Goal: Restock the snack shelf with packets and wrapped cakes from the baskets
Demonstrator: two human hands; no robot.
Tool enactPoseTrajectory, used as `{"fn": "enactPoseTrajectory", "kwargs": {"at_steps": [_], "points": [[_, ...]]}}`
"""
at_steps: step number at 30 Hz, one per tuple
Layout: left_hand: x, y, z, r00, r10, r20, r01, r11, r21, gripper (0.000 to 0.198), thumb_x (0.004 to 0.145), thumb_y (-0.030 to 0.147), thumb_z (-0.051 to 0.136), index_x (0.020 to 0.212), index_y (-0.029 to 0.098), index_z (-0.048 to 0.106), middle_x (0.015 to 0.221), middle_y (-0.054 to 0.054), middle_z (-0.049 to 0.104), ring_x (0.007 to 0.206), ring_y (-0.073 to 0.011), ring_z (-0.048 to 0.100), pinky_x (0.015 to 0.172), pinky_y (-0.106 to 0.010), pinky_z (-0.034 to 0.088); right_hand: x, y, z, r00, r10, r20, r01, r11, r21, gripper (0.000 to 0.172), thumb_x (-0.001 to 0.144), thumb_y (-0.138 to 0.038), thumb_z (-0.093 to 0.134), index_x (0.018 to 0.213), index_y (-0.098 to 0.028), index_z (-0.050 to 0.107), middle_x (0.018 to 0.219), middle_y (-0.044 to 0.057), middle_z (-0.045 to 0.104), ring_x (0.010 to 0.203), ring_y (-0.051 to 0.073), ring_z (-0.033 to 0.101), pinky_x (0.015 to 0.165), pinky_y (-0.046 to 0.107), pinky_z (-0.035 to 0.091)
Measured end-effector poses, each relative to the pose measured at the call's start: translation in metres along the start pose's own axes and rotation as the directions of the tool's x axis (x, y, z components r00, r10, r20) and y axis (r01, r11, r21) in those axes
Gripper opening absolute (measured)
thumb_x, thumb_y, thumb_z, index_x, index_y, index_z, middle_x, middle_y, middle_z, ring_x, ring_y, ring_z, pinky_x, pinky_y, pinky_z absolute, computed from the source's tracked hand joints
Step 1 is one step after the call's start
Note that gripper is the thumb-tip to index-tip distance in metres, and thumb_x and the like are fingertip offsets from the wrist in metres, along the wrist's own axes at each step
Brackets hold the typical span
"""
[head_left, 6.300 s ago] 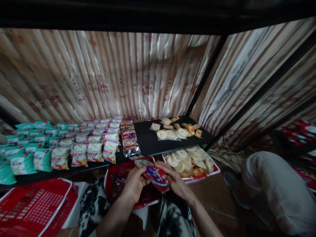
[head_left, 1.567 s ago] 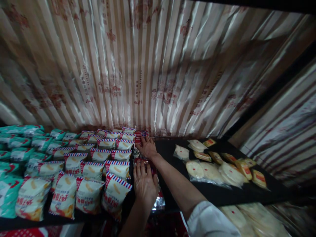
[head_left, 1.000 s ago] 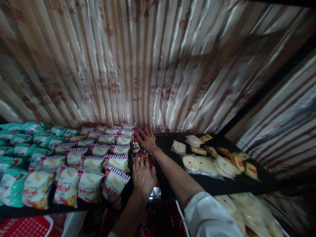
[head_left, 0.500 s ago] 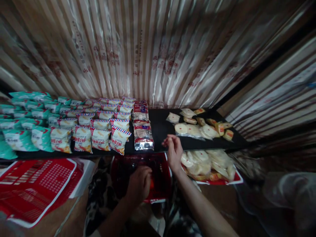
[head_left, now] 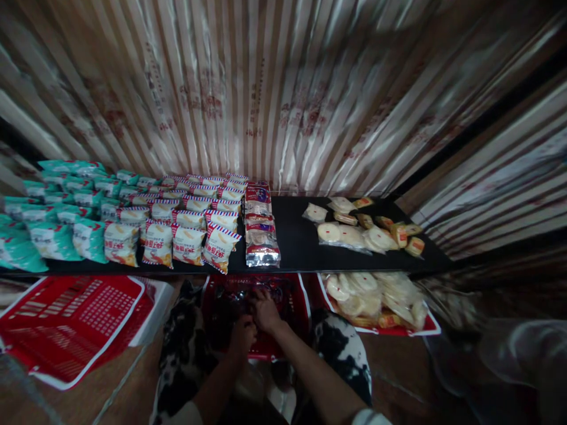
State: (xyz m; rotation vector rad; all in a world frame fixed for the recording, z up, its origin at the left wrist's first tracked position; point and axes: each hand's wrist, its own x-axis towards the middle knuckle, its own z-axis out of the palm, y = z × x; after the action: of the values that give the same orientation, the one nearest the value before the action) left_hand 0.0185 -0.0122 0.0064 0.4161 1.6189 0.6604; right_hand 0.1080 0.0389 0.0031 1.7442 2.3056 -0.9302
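A red basket (head_left: 302, 301) stands between my knees below the shelf's front edge, with dark, shiny plastic packets (head_left: 225, 293) in it. My right hand (head_left: 266, 311) reaches into the basket, fingers stretched out over the packets and touching them. Close beside it, to the left and nearer me, my left hand (head_left: 243, 335) is curled closed; what it holds, if anything, is hidden in shadow. Straight ahead on the black shelf (head_left: 292, 236) lies a short column of red and silver packets (head_left: 261, 239).
White and red snack bags (head_left: 158, 243) and teal bags (head_left: 91, 239) fill the shelf's left side. Round white packaged cakes (head_left: 348, 235) and small yellow packs (head_left: 414, 246) lie right. Below are a basket of similar packs (head_left: 367, 298) and another red basket (head_left: 75, 324).
My right hand has come down from the shelf edge into the basket, towards my left hand. My left hand has shifted slightly left and lower. The view has turned a little left.
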Motion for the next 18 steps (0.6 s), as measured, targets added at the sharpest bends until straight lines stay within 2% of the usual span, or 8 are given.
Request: {"fn": "enactPoseTrajectory", "kwargs": {"at_steps": [3, 6, 8, 10, 14, 16, 18], "points": [[0.006, -0.001, 0.000, 0.998, -0.055, -0.007, 0.055, 0.998, -0.024, 0.011, 0.063, 0.013, 0.062, 0.071, 0.017, 0.056, 0.047, 0.008, 0.047, 0.046, -0.0086, 0.051, 0.049, -0.019, 0.040, 0.021, 0.006, 0.012, 0.982, 0.103, 0.158, -0.096, 0.994, -0.047, 0.060, 0.073, -0.015, 0.057, 0.131, -0.021, 0.047, 0.151, 0.009, 0.020, 0.139, 0.033, 0.006, 0.106, 0.053, 0.022], [0.011, 0.000, -0.002, 0.994, -0.109, -0.009, 0.108, 0.993, -0.050, 0.010, 0.063, 0.010, 0.060, 0.070, 0.017, 0.057, 0.048, 0.007, 0.050, 0.045, -0.0086, 0.051, 0.050, -0.020, 0.040, 0.034, 0.011, 0.020, 0.969, 0.136, 0.207, -0.127, 0.990, -0.057, 0.071, 0.070, -0.013, 0.059, 0.137, -0.020, 0.039, 0.151, 0.009, 0.020, 0.139, 0.035, 0.004, 0.105, 0.055, 0.020], [0.014, 0.001, -0.004, 0.991, -0.132, -0.010, 0.130, 0.989, -0.075, 0.011, 0.065, 0.007, 0.055, 0.068, 0.017, 0.056, 0.048, 0.006, 0.051, 0.045, -0.0084, 0.051, 0.049, -0.020, 0.040, 0.039, 0.012, 0.021, 0.983, 0.104, 0.151, -0.100, 0.994, -0.038, 0.065, 0.071, -0.010, 0.057, 0.134, -0.016, 0.043, 0.147, 0.013, 0.031, 0.138, 0.033, 0.013, 0.106, 0.052, 0.022], [0.016, 0.002, -0.006, 0.990, -0.140, -0.014, 0.138, 0.985, -0.108, 0.013, 0.066, 0.004, 0.051, 0.068, 0.017, 0.056, 0.049, 0.005, 0.053, 0.046, -0.0084, 0.052, 0.050, -0.019, 0.040, 0.040, 0.011, 0.017, 0.996, 0.058, 0.066, -0.056, 0.998, -0.024, 0.054, 0.074, -0.009, 0.052, 0.127, -0.013, 0.050, 0.138, 0.016, 0.044, 0.134, 0.029, 0.028, 0.106, 0.046, 0.022], [0.021, 0.003, -0.009, 0.989, -0.144, -0.028, 0.137, 0.973, -0.186, 0.013, 0.066, 0.004, 0.053, 0.069, 0.016, 0.056, 0.052, 0.004, 0.055, 0.048, -0.0086, 0.053, 0.050, -0.019, 0.041, 0.029, 0.005, 0.004, 0.993, -0.020, -0.112, 0.020, 1.000, -0.001, 0.031, 0.083, -0.008, 0.039, 0.102, -0.013, 0.063, 0.110, 0.014, 0.063, 0.112, 0.022, 0.052, 0.106, 0.039, 0.023], [0.024, 0.002, -0.011, 0.989, -0.144, -0.039, 0.131, 0.965, -0.226, 0.012, 0.065, 0.006, 0.055, 0.070, 0.017, 0.056, 0.051, 0.005, 0.054, 0.047, -0.0088, 0.053, 0.049, -0.019, 0.040, 0.018, 0.002, -0.002, 0.974, -0.032, -0.226, 0.046, 0.997, 0.056, 0.027, 0.084, -0.010, 0.039, 0.094, -0.014, 0.063, 0.097, 0.012, 0.065, 0.098, 0.021, 0.057, 0.097, 0.036, 0.034], [0.027, 0.001, -0.013, 0.988, -0.146, -0.044, 0.129, 0.954, -0.269, 0.011, 0.064, 0.009, 0.058, 0.070, 0.017, 0.055, 0.048, 0.006, 0.051, 0.045, -0.0090, 0.052, 0.048, -0.019, 0.038, 0.003, 0.000, -0.007, 0.952, -0.012, -0.304, 0.059, 0.988, 0.144, 0.023, 0.084, -0.011, 0.039, 0.091, -0.016, 0.061, 0.093, 0.010, 0.064, 0.088, 0.019, 0.059, 0.083, 0.031, 0.042]]}}
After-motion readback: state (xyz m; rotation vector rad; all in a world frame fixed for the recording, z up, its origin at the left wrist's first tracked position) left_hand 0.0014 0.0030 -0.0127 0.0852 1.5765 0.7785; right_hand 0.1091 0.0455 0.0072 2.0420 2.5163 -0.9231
